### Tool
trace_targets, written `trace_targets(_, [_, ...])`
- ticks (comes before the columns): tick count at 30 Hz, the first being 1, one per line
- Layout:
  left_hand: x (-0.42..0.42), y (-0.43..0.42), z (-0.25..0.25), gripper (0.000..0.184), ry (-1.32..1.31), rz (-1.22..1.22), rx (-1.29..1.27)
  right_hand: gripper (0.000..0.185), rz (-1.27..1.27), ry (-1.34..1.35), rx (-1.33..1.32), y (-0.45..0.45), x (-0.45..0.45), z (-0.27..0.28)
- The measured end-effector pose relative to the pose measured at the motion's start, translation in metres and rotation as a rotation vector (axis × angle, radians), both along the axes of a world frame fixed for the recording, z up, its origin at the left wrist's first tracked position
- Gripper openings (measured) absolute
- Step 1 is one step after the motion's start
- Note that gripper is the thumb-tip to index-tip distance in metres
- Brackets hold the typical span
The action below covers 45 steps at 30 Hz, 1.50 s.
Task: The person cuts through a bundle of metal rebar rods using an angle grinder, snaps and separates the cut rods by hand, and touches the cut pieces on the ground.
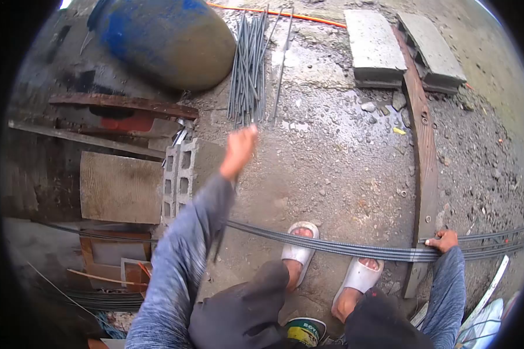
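Observation:
Long grey rebars [332, 248] run in a bundle from left to right, above my white slippers [297, 247] and across a wooden plank [426, 192]. On the right, my right hand [445, 241] is closed on the bundle, beside the plank. My left hand [240, 151] is raised at the upper middle, its fingers curled and blurred by motion; whether it holds anything is hidden. Just above it lies a pile of short cut rods [250, 70] on the ground. A thin dark bar [220, 241] shows below my left forearm, blurred.
A large blue, mud-covered drum [166, 43] stands at the upper left. Hollow concrete blocks [179, 180] and a wooden board [120, 187] lie at the left. More concrete blocks [375, 43] flank the plank's far end. A green container [305, 330] is between my legs.

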<state>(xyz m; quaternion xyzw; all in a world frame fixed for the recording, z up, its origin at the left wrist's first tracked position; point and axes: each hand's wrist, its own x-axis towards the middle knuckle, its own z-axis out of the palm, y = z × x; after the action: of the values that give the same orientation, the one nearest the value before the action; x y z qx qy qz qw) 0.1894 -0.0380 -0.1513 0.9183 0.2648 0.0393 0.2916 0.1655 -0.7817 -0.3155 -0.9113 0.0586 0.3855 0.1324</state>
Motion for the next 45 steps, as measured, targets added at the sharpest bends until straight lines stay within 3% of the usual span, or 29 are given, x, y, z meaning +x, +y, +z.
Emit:
trace_targets(2, [0.073, 0.081, 0.019, 0.053, -0.167, -0.061, -0.017, 0.066, -0.023, 0.012, 0.058, 0.012, 0.005, 0.015])
trace_targets(3, [0.111, 0.118, 0.034, 0.047, -0.162, 0.036, 0.182, 0.065, -0.048, 0.019, 0.072, 0.018, 0.003, 0.022])
trace_targets(5, [0.142, 0.150, 0.039, 0.049, -0.397, 0.267, 0.746, 0.062, -0.093, 0.025, 0.095, 0.024, 0.006, 0.031])
trace_targets(8, [0.123, 0.135, 0.027, 0.053, -0.052, 0.012, 0.373, 0.056, -0.036, -0.031, 0.073, 0.012, 0.004, 0.016])
trace_targets(10, [0.066, 0.061, 0.000, 0.050, 0.128, -0.157, 0.102, 0.054, -0.027, -0.051, 0.089, 0.006, 0.003, 0.010])
trace_targets(11, [0.029, 0.024, -0.017, 0.052, 0.343, -0.159, -0.044, 0.053, -0.022, -0.059, 0.097, 0.005, 0.002, 0.006])
trace_targets(12, [-0.021, 0.000, -0.051, 0.052, 0.286, -0.433, 0.005, 0.053, -0.032, -0.040, 0.091, 0.004, 0.001, 0.006])
trace_targets(13, [-0.063, -0.043, -0.057, 0.052, 0.445, -0.542, -0.069, 0.053, -0.041, -0.019, 0.080, 0.012, 0.004, 0.017])
trace_targets(14, [-0.112, -0.072, -0.078, 0.050, 0.335, -0.614, -0.198, 0.053, -0.050, 0.004, 0.068, 0.018, 0.006, 0.024])
trace_targets(17, [-0.180, -0.143, -0.080, 0.036, 0.492, -0.592, -0.420, 0.052, -0.030, -0.036, 0.089, 0.022, 0.005, 0.029])
trace_targets(21, [-0.206, -0.158, -0.083, 0.034, 0.301, -0.682, -0.251, 0.060, 0.038, -0.119, 0.116, 0.009, -0.001, 0.017])
trace_targets(24, [-0.210, -0.150, -0.097, 0.036, 0.312, -0.675, -0.292, 0.076, 0.268, -0.026, 0.002, 0.002, 0.007, 0.006])
trace_targets(25, [-0.208, -0.146, -0.099, 0.036, 0.342, -0.677, -0.344, 0.076, 0.329, -0.179, -0.028, 0.001, -0.002, -0.005])
trace_targets(27, [-0.191, -0.149, -0.079, 0.034, 0.537, -0.591, -0.441, 0.083, 0.174, 0.196, -0.123, 0.053, 0.018, 0.055])
trace_targets(31, [-0.198, -0.139, -0.110, 0.026, 0.432, -0.589, -0.473, 0.084, 0.142, -0.231, -0.069, 0.028, -0.013, 0.046])
trace_targets(35, [-0.194, -0.152, -0.091, 0.024, 0.471, -0.495, -0.472, 0.074, 0.128, -0.527, 0.045, 0.011, -0.055, 0.043])
trace_targets(40, [-0.199, -0.159, -0.083, 0.024, 0.363, -0.611, -0.270, 0.075, 0.143, -0.426, -0.007, 0.023, -0.081, 0.065])
trace_targets(45, [-0.210, -0.154, -0.096, 0.019, 0.208, -0.775, -0.118, 0.079, 0.145, -0.494, 0.042, 0.028, -0.080, 0.053])
